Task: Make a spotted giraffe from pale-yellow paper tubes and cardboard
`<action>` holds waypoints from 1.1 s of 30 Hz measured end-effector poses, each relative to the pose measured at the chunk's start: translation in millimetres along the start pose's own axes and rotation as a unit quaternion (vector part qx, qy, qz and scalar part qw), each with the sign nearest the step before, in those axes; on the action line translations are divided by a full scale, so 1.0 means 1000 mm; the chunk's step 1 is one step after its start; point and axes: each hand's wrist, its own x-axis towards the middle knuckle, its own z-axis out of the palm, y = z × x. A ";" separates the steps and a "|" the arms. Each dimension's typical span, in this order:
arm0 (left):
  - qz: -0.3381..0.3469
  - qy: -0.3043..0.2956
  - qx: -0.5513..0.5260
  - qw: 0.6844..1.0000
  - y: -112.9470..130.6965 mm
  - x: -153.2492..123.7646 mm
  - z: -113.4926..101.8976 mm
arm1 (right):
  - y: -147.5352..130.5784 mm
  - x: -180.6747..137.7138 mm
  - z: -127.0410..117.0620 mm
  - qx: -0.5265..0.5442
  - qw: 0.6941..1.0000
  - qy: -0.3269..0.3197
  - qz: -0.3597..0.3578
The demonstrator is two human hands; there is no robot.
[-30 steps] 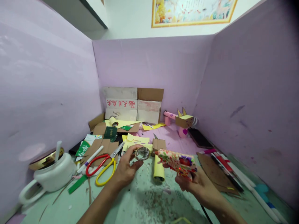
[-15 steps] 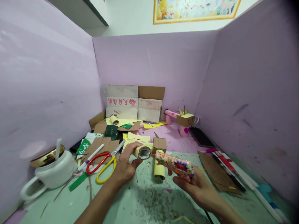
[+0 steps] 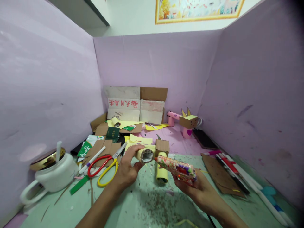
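My left hand (image 3: pixel 129 167) is closed round a yellow paper-covered cardboard tube (image 3: pixel 146 155), whose open end faces me. In my right hand (image 3: pixel 194 186) is a hot glue gun (image 3: pixel 177 167) with a flowery pattern and a small red light. Its nozzle points left and reaches the tube's right rim; whether glue is coming out I cannot tell. Just behind the nozzle, a small brown cardboard box (image 3: pixel 162 146) sits by a second yellow tube (image 3: pixel 162 174), which the glue gun partly covers.
Scissors (image 3: pixel 104 166) with red and yellow handles lie left of my left hand. A white mug (image 3: pixel 55 174) with a gold lid stands far left. Cardboard pieces (image 3: pixel 223 174) and markers lie right. A pink tube animal (image 3: pixel 187 123) and a phone (image 3: pixel 205 138) are at the back right.
The fingers of my right hand have drawn in under the glue gun, which has shifted very slightly left. My left hand and the tube stay in place.
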 end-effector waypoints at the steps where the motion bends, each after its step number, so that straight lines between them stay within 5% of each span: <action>1: -0.001 -0.002 -0.002 1.000 0.001 0.000 0.000 | 0.001 0.000 0.000 0.004 1.000 0.003 0.004; 20: -0.056 -0.049 -0.088 0.993 -0.002 -0.002 0.002 | 0.005 0.000 0.005 0.066 0.996 0.061 -0.007; 28: -0.133 -0.164 -0.305 0.929 0.010 -0.007 0.022 | 0.000 0.005 0.011 0.206 0.972 0.107 0.039; 33: -0.142 -0.190 -0.329 0.914 0.019 -0.013 0.031 | 0.001 0.008 0.020 0.257 0.955 0.141 0.047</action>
